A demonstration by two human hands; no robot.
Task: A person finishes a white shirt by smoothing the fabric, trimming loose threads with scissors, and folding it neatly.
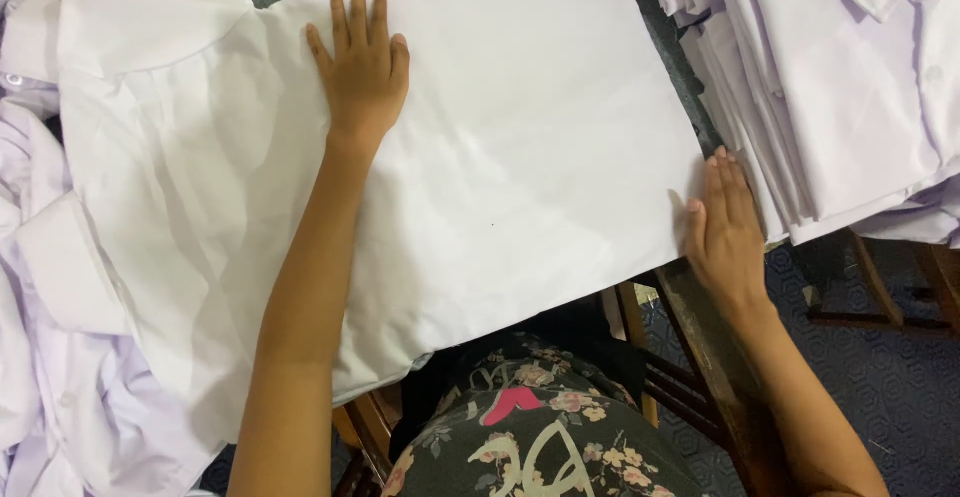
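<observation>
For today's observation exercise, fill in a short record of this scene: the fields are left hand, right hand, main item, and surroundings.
left hand: left hand flat, fingers spread, on the white shirt
right hand: right hand flat against the white sheet's right edge
main item: white sheet lying over the shirt
surroundings: stack of folded white shirts at right; loose shirts at left

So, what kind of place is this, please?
Probably a garment workshop or laundry. The left hand presses flat a white shirt, the right hand at its edge; folded shirts are stacked beside, loose ones heaped left.
</observation>
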